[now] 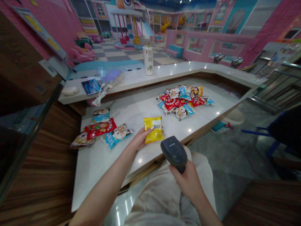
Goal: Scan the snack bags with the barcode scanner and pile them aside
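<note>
My left hand [142, 138] grips a yellow snack bag [154, 134] just above the white counter, thumb on its front beside a printed barcode. In my right hand [185, 175] is a dark grey barcode scanner [174, 151], its head close to the bag's lower right corner. My fingers around the scanner's handle are partly hidden. Left of the yellow bag lie several snack bags, among them a red bag [100, 128] and a blue and white bag [117, 135]. Farther right, a pile of snack bags [180, 99] in red, blue and yellow rests on the counter.
A bottle [148, 59] stands on the raised ledge [169, 69] behind the counter. White cables [101, 94] hang over that ledge near a blue card [91, 86]. A wooden panel [44, 150] bounds the left side. On the floor at right is a white bucket [231, 121].
</note>
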### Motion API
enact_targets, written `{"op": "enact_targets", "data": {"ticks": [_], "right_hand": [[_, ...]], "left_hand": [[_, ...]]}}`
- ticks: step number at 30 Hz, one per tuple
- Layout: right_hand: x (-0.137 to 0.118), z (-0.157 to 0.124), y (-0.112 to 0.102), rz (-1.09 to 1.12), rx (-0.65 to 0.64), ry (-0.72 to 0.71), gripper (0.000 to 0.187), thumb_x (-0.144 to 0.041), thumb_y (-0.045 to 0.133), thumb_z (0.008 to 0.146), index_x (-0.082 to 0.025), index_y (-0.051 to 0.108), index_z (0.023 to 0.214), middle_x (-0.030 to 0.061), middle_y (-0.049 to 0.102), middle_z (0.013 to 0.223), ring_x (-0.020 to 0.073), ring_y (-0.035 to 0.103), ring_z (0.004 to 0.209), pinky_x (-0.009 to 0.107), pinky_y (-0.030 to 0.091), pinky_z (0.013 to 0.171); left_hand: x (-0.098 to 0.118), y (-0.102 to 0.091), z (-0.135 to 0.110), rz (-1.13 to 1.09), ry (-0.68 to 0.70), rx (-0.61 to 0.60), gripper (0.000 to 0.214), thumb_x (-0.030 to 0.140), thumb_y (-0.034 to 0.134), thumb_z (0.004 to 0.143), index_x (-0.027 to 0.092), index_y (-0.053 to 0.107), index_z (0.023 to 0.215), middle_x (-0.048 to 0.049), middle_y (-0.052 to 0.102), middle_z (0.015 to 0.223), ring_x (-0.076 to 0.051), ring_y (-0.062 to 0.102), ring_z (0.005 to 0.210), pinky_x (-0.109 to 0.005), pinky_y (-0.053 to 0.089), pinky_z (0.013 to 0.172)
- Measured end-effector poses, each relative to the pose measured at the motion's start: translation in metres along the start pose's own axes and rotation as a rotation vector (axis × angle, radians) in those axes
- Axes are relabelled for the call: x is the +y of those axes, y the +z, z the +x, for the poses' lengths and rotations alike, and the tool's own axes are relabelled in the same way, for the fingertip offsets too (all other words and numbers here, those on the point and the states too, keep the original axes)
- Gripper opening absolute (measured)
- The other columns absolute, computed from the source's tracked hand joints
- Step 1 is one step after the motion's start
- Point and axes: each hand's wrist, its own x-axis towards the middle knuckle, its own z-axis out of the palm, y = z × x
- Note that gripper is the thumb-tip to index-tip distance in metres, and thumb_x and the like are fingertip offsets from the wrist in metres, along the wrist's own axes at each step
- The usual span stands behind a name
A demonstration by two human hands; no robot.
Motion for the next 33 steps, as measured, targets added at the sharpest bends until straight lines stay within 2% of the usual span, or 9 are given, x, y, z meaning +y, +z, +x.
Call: {"op": "enact_targets", "data": {"ticks": [5, 12, 14, 16, 18, 20, 27, 30, 33], "right_hand": [[0.002, -0.002, -0.002, 0.005, 0.018, -0.013, 0.022, -0.023, 0.064, 0.078, -0.016, 0.075, 0.096, 0.0078, 0.081, 0.091, 0.0273, 0.074, 0.084, 0.029, 0.057, 0.072], [0.008, -0.005, -0.015, -0.026, 0.079, -0.002, 0.018, -0.026, 0.062, 0.077, -0.014, 0.073, 0.084, 0.0044, 0.076, 0.072, 0.0234, 0.070, 0.067, 0.026, 0.054, 0.062], [0.011, -0.004, -0.020, -0.031, 0.095, 0.007, 0.018, -0.027, 0.061, 0.077, -0.014, 0.073, 0.082, 0.0039, 0.075, 0.070, 0.0231, 0.070, 0.066, 0.026, 0.054, 0.060], [0.014, -0.003, -0.024, -0.033, 0.109, 0.012, 0.017, -0.028, 0.061, 0.077, -0.015, 0.072, 0.080, 0.0035, 0.074, 0.068, 0.0230, 0.070, 0.065, 0.026, 0.054, 0.060], [0.017, -0.003, -0.026, -0.031, 0.117, 0.011, 0.016, -0.027, 0.061, 0.077, -0.015, 0.072, 0.079, 0.0034, 0.074, 0.068, 0.0228, 0.070, 0.066, 0.025, 0.054, 0.060], [0.019, -0.003, -0.028, -0.030, 0.124, 0.009, 0.015, -0.027, 0.061, 0.078, -0.015, 0.071, 0.078, 0.0032, 0.074, 0.069, 0.0223, 0.070, 0.066, 0.025, 0.054, 0.060], [0.020, -0.003, -0.033, -0.049, 0.161, 0.006, 0.014, -0.028, 0.061, 0.078, -0.018, 0.071, 0.075, 0.0021, 0.073, 0.065, 0.0222, 0.069, 0.063, 0.025, 0.054, 0.057], [0.021, -0.003, -0.035, -0.059, 0.162, -0.001, 0.015, -0.029, 0.061, 0.077, -0.018, 0.072, 0.076, 0.0030, 0.074, 0.066, 0.0229, 0.071, 0.063, 0.025, 0.056, 0.057], [0.021, -0.004, -0.034, -0.059, 0.146, -0.016, 0.017, -0.030, 0.062, 0.077, -0.017, 0.073, 0.079, 0.0041, 0.076, 0.067, 0.0238, 0.072, 0.063, 0.025, 0.057, 0.057]], "left_hand": [[0.001, 0.001, -0.002, -0.024, 0.006, 0.021, 0.046, 0.029, 0.071, 0.087, 0.010, 0.062, 0.128, -0.0208, 0.068, 0.128, -0.033, 0.070, 0.112, -0.051, 0.051, 0.105], [0.008, 0.017, 0.020, 0.128, -0.056, 0.161, 0.047, 0.033, 0.063, 0.088, 0.009, 0.059, 0.129, -0.0196, 0.072, 0.119, -0.032, 0.071, 0.106, -0.049, 0.055, 0.098], [0.014, 0.029, 0.035, 0.278, 0.052, 0.188, 0.048, 0.034, 0.057, 0.090, 0.012, 0.056, 0.133, -0.0176, 0.069, 0.125, -0.033, 0.067, 0.113, -0.051, 0.051, 0.102], [0.018, 0.043, 0.052, 0.529, 0.287, 0.172, 0.053, 0.035, 0.056, 0.091, 0.016, 0.051, 0.140, -0.0157, 0.062, 0.136, -0.033, 0.058, 0.127, -0.052, 0.041, 0.112], [0.019, 0.056, 0.071, 0.838, 0.544, 0.112, 0.062, 0.035, 0.062, 0.088, 0.018, 0.046, 0.146, -0.0153, 0.049, 0.150, -0.033, 0.043, 0.141, -0.050, 0.027, 0.121], [0.013, 0.065, 0.091, 1.106, 0.694, 0.034, 0.073, 0.037, 0.067, 0.085, 0.018, 0.042, 0.151, -0.0158, 0.036, 0.159, -0.035, 0.029, 0.149, -0.049, 0.015, 0.125], [-0.029, 0.074, 0.146, 1.506, 0.650, -0.053, 0.091, 0.055, 0.067, 0.083, 0.013, 0.033, 0.157, -0.0179, 0.016, 0.168, -0.039, 0.001, 0.156, -0.055, -0.009, 0.123], [-0.028, 0.076, 0.142, 1.499, 0.625, -0.038, 0.093, 0.055, 0.069, 0.082, 0.017, 0.031, 0.158, -0.0157, 0.015, 0.169, -0.038, 0.001, 0.156, -0.055, -0.010, 0.122], [-0.016, 0.075, 0.107, 1.390, 0.656, -0.038, 0.088, 0.049, 0.068, 0.083, 0.020, 0.031, 0.158, -0.0129, 0.015, 0.169, -0.036, 0.003, 0.156, -0.054, -0.007, 0.123]]}}
